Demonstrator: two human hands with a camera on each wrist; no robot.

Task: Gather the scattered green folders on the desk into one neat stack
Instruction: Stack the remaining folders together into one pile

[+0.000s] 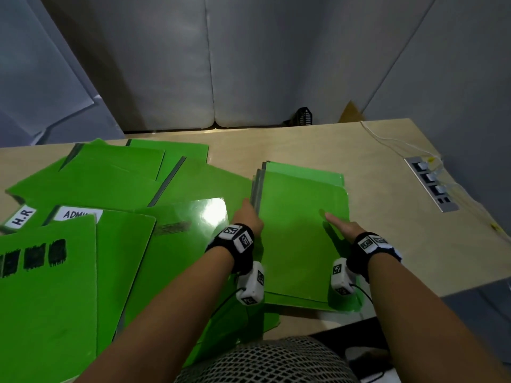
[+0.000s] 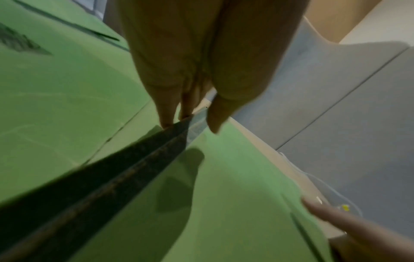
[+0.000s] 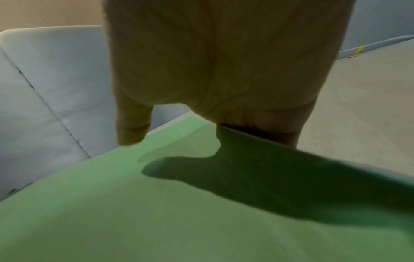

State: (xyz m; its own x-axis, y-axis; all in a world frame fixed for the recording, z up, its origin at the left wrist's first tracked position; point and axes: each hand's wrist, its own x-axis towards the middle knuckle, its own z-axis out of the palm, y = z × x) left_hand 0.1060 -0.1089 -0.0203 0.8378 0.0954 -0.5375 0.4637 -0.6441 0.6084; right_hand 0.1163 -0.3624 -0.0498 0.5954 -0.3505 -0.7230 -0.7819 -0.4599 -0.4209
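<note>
A small stack of green folders (image 1: 300, 233) lies on the pale wooden counter (image 1: 387, 217), to the right of the middle, its layers not quite squared: the lower ones peek out at the far edge and along the left spine. The left hand (image 1: 249, 217) stands against the stack's left side, its straight fingers (image 2: 167, 113) touching the dark spine edges and the thumb hanging just above the top cover, so the hand is spread rather than clamped. The right hand (image 1: 345, 226) sits at the stack's right edge with the thumb laid out over the top cover; its fingers (image 3: 264, 124) drop behind that edge, and whether they press or curl under it cannot be told. To the left, the scattered folders (image 1: 110, 183) overlap at odd angles across the counter, two bearing white labels (image 1: 77, 214) and one with black scribbled blocks (image 1: 33, 257). A power strip (image 1: 431, 183) with white cables is set into the counter's right side.
</note>
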